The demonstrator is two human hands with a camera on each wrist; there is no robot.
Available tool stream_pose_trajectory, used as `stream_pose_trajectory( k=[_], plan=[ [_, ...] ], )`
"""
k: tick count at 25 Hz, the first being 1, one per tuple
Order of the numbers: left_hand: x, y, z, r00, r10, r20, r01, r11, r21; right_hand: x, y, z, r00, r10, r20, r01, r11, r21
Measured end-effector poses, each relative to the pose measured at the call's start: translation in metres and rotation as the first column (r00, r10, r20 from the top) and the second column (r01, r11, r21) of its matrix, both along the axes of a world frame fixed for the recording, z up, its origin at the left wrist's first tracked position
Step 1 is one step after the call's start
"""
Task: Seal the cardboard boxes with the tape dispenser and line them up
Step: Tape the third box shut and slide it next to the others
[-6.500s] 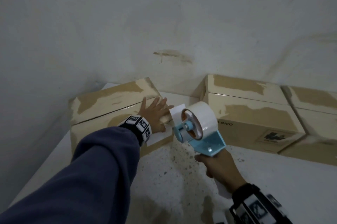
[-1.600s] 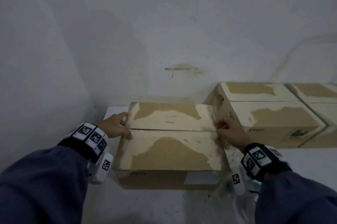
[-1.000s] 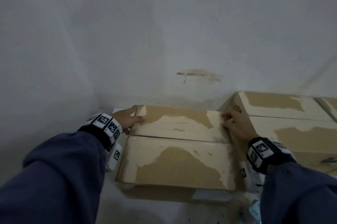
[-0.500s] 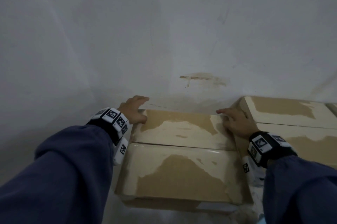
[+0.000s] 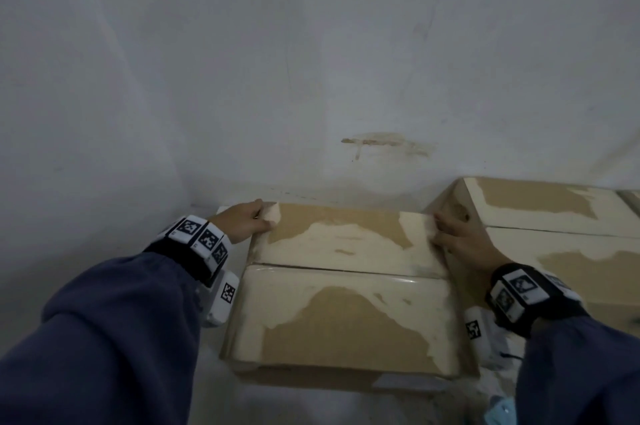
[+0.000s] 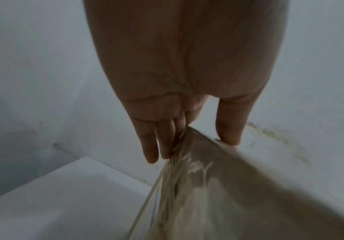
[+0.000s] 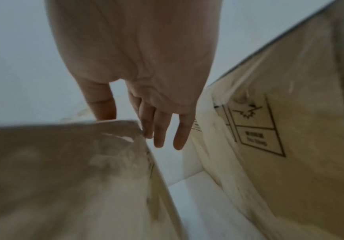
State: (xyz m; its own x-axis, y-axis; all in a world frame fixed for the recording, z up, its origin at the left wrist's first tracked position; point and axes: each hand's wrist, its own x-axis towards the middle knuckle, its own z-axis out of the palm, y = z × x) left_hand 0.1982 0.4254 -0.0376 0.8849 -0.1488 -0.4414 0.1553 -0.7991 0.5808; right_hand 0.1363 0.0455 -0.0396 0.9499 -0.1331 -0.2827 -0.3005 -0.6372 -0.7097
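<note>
A tape-streaked cardboard box (image 5: 346, 320) lies on the white table close to the back wall. My left hand (image 5: 242, 224) is at its far left corner, thumb on the top, straight fingers (image 6: 152, 146) down the side of the box (image 6: 228, 194). At the far right corner is my right hand (image 5: 457, 241), thumb on the box (image 7: 64, 178) and straight fingers (image 7: 179, 138) hanging in the gap beside it. A second box (image 5: 554, 251) stands just to the right, its printed side (image 7: 269, 129) facing the gap. Only a blue bit of the tape dispenser (image 5: 498, 412) shows at the bottom right.
The grey wall (image 5: 311, 78) rises right behind the boxes and meets a side wall at the left corner. A third box (image 5: 632, 199) peeks in at the far right edge. Bare white table (image 6: 64, 194) lies left of the held box.
The dispenser has left my right hand. Both hands took the box by its sides, slid it back toward the wall, and moved up to its far corners.
</note>
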Motion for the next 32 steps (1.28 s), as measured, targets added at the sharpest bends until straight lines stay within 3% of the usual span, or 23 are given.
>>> stream_pose_trajectory(
  k=[4, 11, 16, 18, 22, 28, 32],
  plan=[
    [-0.017, 0.003, -0.003, 0.995, -0.050, -0.084, 0.049, 0.999, -0.011, -0.019, 0.012, 0.001, 0.990, 0.120, -0.072, -0.120, 0.993, 0.014],
    [-0.034, 0.006, -0.005, 0.999, -0.033, 0.013, 0.034, 0.998, -0.048, -0.021, 0.017, -0.003, 0.995, 0.103, -0.013, -0.103, 0.993, -0.052],
    [-0.055, 0.015, 0.000, 0.996, -0.084, 0.007, 0.084, 0.992, -0.091, -0.043, 0.018, -0.001, 0.996, 0.092, -0.002, -0.092, 0.993, -0.078],
    [-0.068, 0.018, 0.003, 0.995, -0.095, -0.019, 0.092, 0.988, -0.122, -0.059, 0.020, 0.002, 0.996, 0.084, 0.000, -0.084, 0.996, -0.020],
    [-0.114, 0.008, 0.008, 0.999, -0.014, -0.042, -0.002, 0.935, -0.356, -0.105, 0.023, -0.002, 1.000, -0.019, 0.005, 0.017, 0.982, 0.189],
    [-0.158, 0.005, -0.019, 0.974, 0.145, -0.176, -0.226, 0.711, -0.666, -0.158, 0.039, -0.023, 0.990, -0.125, 0.060, 0.086, 0.892, 0.444],
    [-0.161, -0.005, -0.028, 0.957, 0.237, -0.168, -0.285, 0.662, -0.693, -0.165, 0.046, -0.035, 0.980, -0.198, 0.019, 0.147, 0.788, 0.598]
  ],
)
